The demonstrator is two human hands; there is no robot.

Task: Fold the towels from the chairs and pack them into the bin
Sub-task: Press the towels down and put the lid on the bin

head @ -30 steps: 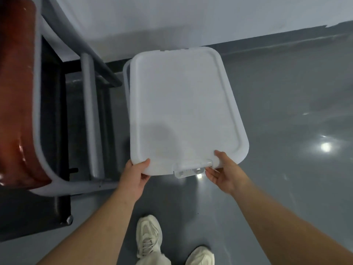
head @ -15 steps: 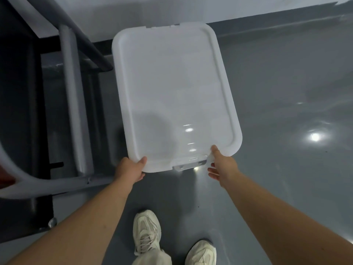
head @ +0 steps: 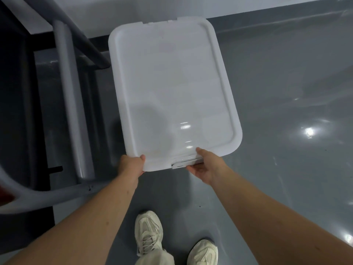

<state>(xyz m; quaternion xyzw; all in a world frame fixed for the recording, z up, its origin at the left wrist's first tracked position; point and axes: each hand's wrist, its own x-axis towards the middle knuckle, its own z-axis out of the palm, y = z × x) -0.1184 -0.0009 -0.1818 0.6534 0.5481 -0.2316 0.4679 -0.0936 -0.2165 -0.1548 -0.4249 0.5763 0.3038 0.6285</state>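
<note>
A white plastic bin lid (head: pixel 172 88) fills the middle of the view and hides whatever lies under it. My left hand (head: pixel 131 165) grips the lid's near edge at its left corner, thumb on top. On the right, my right hand (head: pixel 205 165) holds the same edge beside the small latch (head: pixel 183 163), fingers curled under. No towel shows anywhere.
A grey metal chair frame (head: pixel 65 96) with dark bars stands to the left, close to the lid. The glossy grey floor (head: pixel 286 131) stretches to the right. My two pale shoes (head: pixel 149 232) stand just below the lid. A light wall runs along the top.
The lid has shifted left and slightly down in the view, and the brown chair seat at the left has slid almost out of sight. Both hands keep their hold on the near edge.
</note>
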